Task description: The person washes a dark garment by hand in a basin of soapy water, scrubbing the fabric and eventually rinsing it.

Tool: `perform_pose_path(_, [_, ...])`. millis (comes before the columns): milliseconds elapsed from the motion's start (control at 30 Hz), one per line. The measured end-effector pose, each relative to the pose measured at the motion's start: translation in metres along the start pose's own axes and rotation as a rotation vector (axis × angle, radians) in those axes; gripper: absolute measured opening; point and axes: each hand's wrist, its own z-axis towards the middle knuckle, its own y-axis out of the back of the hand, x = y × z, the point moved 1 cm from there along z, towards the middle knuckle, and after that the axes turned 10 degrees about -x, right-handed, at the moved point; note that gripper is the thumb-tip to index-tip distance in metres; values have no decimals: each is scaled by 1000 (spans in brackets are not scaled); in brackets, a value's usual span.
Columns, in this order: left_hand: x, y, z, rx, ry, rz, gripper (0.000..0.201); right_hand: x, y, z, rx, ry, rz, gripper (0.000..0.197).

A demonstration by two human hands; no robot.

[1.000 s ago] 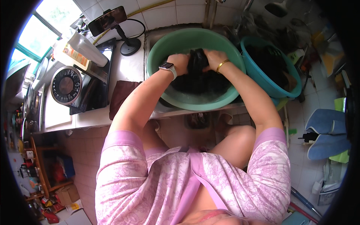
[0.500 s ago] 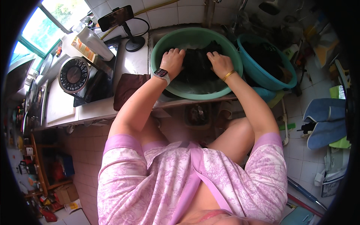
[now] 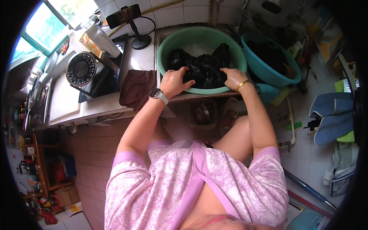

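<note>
Head view: fingers point(image 3: 181, 72) touch black cloth point(image 3: 207, 68); the orange label point(image 3: 89, 46) looks illegible.

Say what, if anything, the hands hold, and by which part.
Left hand is at the near left of the black cloth, right hand at its near right; whether either grips it cannot be told.

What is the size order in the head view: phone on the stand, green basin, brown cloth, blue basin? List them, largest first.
1. Green basin
2. Blue basin
3. Brown cloth
4. Phone

This is apparent size only.
</note>
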Motion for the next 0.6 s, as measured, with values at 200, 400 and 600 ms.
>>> perform_pose_path(200, [1, -5, 5, -41, 129, -89, 38, -24, 10, 34, 112, 103, 226, 54])
perform_pose_path(400, [3, -16, 11, -121, 39, -72, 28, -44, -27, 79, -87, -87, 452, 51])
perform_pose_path(600, [7, -16, 5, -133, 102, 40, 32, -44, -37, 99, 36, -184, 849, 45])
